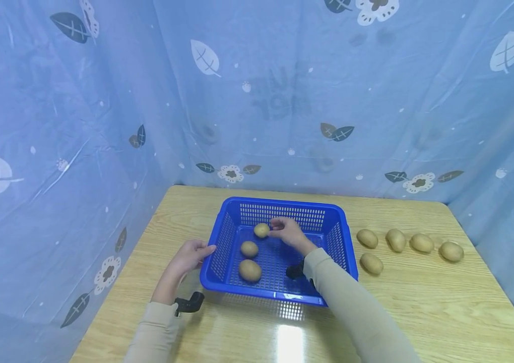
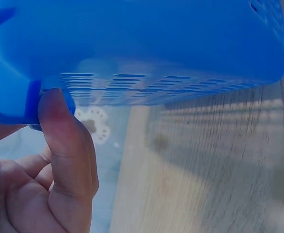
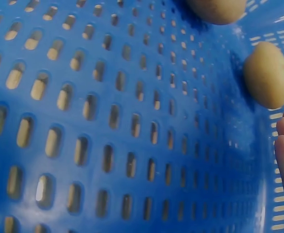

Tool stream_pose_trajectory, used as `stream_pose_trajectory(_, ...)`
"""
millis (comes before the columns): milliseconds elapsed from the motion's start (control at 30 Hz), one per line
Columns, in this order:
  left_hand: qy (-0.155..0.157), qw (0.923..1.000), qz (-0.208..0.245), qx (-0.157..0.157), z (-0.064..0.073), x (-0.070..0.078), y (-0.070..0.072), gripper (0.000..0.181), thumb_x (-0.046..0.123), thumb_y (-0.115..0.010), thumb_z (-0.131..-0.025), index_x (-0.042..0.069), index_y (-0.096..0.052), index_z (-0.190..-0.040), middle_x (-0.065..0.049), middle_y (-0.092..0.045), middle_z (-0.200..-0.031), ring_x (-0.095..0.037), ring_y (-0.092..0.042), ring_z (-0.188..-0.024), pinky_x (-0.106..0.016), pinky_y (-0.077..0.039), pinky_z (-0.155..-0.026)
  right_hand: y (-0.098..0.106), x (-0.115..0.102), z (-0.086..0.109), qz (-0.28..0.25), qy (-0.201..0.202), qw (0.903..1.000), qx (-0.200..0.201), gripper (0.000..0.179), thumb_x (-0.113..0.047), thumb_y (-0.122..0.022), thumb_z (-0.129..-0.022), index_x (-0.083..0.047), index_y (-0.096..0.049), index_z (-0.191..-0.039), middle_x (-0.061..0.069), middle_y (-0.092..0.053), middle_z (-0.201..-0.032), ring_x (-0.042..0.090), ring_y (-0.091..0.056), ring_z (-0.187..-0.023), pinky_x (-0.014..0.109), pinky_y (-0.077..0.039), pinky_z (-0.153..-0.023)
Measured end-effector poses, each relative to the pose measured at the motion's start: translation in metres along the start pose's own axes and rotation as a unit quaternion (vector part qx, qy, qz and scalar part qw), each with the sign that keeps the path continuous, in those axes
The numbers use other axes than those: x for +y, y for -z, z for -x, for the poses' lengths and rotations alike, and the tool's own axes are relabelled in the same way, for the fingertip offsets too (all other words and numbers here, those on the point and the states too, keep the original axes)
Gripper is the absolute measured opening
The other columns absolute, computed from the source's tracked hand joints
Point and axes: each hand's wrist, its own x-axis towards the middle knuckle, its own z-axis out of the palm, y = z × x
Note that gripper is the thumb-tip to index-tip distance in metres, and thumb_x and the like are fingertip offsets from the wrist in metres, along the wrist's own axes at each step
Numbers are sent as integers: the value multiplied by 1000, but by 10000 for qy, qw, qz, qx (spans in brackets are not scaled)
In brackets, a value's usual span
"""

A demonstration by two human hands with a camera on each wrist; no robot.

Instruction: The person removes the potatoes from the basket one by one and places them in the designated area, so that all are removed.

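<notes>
A blue plastic basket point(image 1: 279, 297) with slotted walls stands on the wooden table, tilted a little. Three potatoes lie in its left half: a large one point(image 1: 250, 270) at the front, a smaller one point(image 1: 249, 249) behind it, and another point(image 1: 261, 230) near the back wall. My left hand point(image 1: 192, 257) pinches the basket's left rim, with a finger pressed to the rim in the left wrist view point(image 2: 64, 150). Inside the basket, my right hand point(image 1: 287, 233) is beside the back potato, its fingers extended and holding nothing. A narrow gap separates fingertips point(image 3: 283, 141) and potato point(image 3: 268, 75) in the right wrist view.
Right of the basket, several potatoes point(image 1: 422, 243) lie in a rough row on the table point(image 1: 425, 297), with one more potato point(image 1: 372, 263) in front of them. A blue curtain point(image 1: 257, 101) with leaf and flower prints hangs behind and at both sides.
</notes>
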Motion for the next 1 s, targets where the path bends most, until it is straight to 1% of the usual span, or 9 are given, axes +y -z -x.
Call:
stream_pose_trajectory(133,28,10000,16,51,1,0,-1,34,21,-52,-98,-11,-60,-107,-19,-70,-94,-22,-69,-82,-40,-58,-80,-4,4,-3,140,43,9999,83,47,-13,-70,-84,1,-55,-126,16,-59,-126,31,-56,-115,42,-48,-99)
stream_pose_trajectory(333,45,9999,46,80,0,-1,-1,31,19,-52,-98,-11,-60,-107,-18,-70,-92,-21,-69,-81,-38,-58,-79,-10,4,-4,346,111,9990,244,46,-13,-71,-82,3,-56,-122,18,-61,-122,31,-58,-112,42,-49,-96)
stream_pose_trajectory(500,75,9999,-2,122,0,-1,-1,30,19,-53,-97,-9,-62,-104,-15,-70,-90,-21,-69,-80,-39,-58,-80,-14,6,-7,511,89,9983,279,48,-19,-74,-81,3,-57,-121,18,-62,-119,31,-59,-111,41,-51,-94)
stream_pose_trajectory(700,26,10000,-2,65,0,1,-1,32,20,-52,-98,-10,-61,-106,-17,-70,-92,-21,-69,-80,-39,-58,-79,-19,8,-8,674,130,9973,278,52,-24,-75,-81,3,-56,-122,17,-63,-117,30,-61,-108,40,-53,-90)
stream_pose_trajectory(867,7,10000,1,47,1,1,-1,33,21,-53,-98,-10,-60,-107,-18,-70,-93,-21,-69,-81,-38,-58,-78,-23,5,-8,865,101,9953,428,51,-26,-75,-81,2,-58,-120,16,-64,-114,29,-61,-106,40,-53,-88)
stream_pose_trajectory(1000,-2,10000,49,50,1,1,0,33,20,-53,-97,-10,-60,-107,-19,-70,-93,-22,-69,-81,-38,-59,-77,-27,1,-8,1107,140,9921,576,54,-30,-76,-79,3,-58,-117,16,-65,-110,28,-62,-101,40,-53,-86)
